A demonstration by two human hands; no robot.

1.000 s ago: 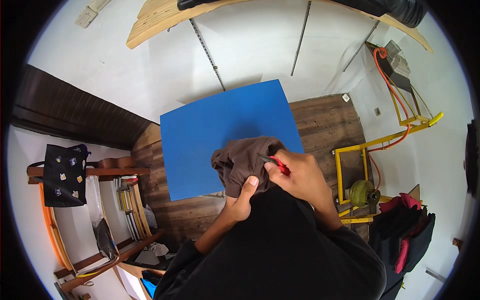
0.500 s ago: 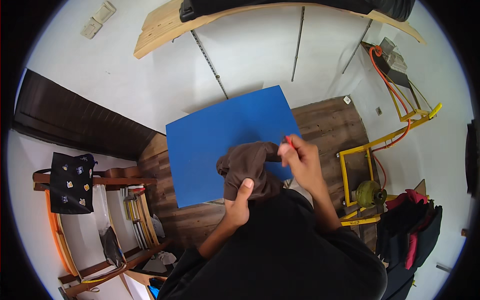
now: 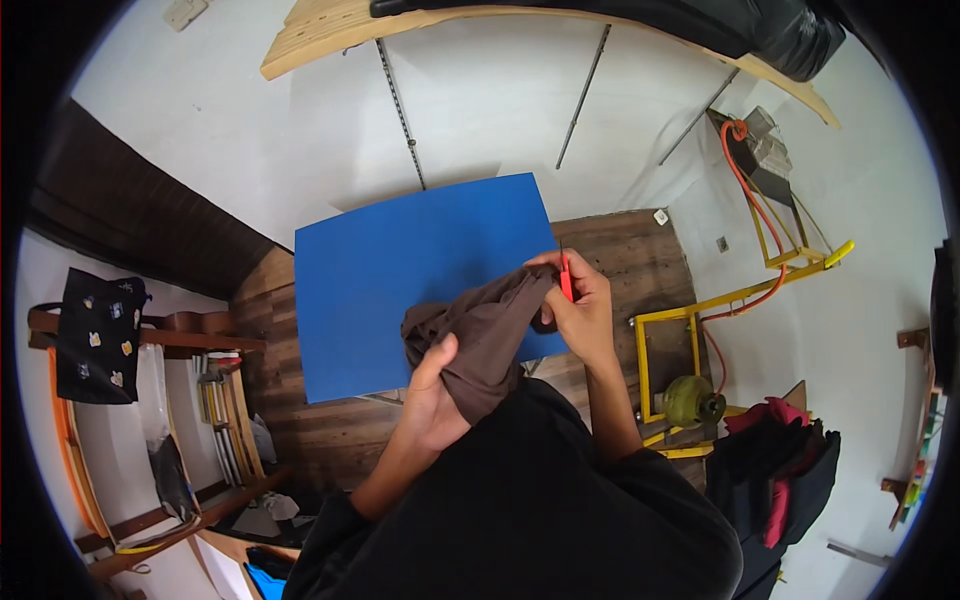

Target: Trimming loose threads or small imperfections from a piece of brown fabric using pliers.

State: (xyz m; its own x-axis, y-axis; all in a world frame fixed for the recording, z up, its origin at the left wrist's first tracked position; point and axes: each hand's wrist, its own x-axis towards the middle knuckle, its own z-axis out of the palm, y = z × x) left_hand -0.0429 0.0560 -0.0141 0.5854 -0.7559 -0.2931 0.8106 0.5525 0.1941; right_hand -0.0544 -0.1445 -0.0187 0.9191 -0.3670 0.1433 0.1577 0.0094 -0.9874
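Brown cloth (image 3: 480,335) bunched in left grip (image 3: 432,395) — right grip (image 3: 580,310) pinching edge.

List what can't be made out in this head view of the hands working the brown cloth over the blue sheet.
- Small red tool in the right hand: mostly covered by fingers; its kind is unclear.
- Crumpled brown cloth: bunched, so its shape is hidden; the left hand covers its lower part.
- Flat blue sheet: near edge hidden behind cloth and hands.

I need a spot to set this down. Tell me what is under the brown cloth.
Under the brown cloth lies the blue board on the wooden table. The left hand grips the cloth's lower part. The board beneath the bunched cloth is covered.
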